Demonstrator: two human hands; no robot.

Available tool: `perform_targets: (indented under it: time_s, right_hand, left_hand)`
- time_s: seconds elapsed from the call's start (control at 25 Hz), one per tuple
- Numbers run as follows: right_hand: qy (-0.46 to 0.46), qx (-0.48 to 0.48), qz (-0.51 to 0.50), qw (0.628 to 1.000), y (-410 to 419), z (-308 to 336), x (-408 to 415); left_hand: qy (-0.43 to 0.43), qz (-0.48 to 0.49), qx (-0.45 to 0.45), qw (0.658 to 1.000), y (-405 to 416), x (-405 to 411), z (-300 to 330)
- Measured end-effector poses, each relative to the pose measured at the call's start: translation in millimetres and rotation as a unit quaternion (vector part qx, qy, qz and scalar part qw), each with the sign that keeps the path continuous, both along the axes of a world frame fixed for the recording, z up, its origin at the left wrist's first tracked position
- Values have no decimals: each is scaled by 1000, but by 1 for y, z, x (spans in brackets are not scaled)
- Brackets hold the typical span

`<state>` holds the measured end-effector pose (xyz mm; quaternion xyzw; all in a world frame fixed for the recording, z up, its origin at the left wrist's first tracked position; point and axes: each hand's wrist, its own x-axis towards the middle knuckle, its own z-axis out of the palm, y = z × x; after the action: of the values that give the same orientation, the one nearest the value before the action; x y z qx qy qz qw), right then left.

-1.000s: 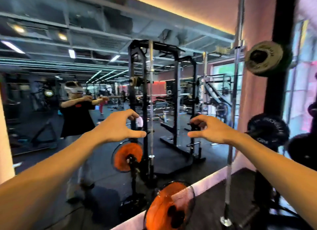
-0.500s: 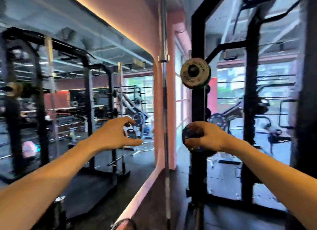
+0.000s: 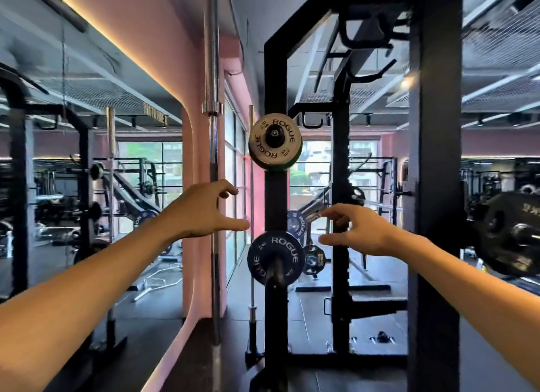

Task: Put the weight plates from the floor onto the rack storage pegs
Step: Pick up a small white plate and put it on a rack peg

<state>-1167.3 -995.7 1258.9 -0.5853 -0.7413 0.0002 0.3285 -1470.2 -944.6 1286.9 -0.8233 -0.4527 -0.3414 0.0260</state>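
A small dark blue weight plate [image 3: 275,258] hangs on a storage peg of the black rack upright [image 3: 275,70], straight ahead at chest height. Above it, a small grey weight plate [image 3: 274,144] sits on a higher peg of the same upright. My left hand [image 3: 204,210] hovers just left of the upright with fingers loosely spread, holding nothing. To the right of the upright, my right hand [image 3: 355,229] also holds nothing, its fingers relaxed. Both hands float a little above the blue plate without touching it.
A steel barbell [image 3: 212,158] stands upright beside the pink wall [image 3: 175,55], left of the rack. A thick black rack post [image 3: 435,187] rises close on the right, with a large black plate [image 3: 508,234] on a bar beyond it. A mirror [image 3: 73,172] covers the left wall.
The view has swung right from the mirror to face the rack upright. My right hand has come off the dark blue plate, which now hangs on the peg on its own.
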Motion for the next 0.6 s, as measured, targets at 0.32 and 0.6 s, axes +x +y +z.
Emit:
perform_targets:
  time_s: [0.32,0.6]
  right_hand:
    - [1,79,-7,997,44,76,-8]
    - [-14,182,-3,983,86,139,-26]
  left_hand:
    - [-7,2,82,997,38,6,68]
    - [-30,-46,154,987,75,35,116]
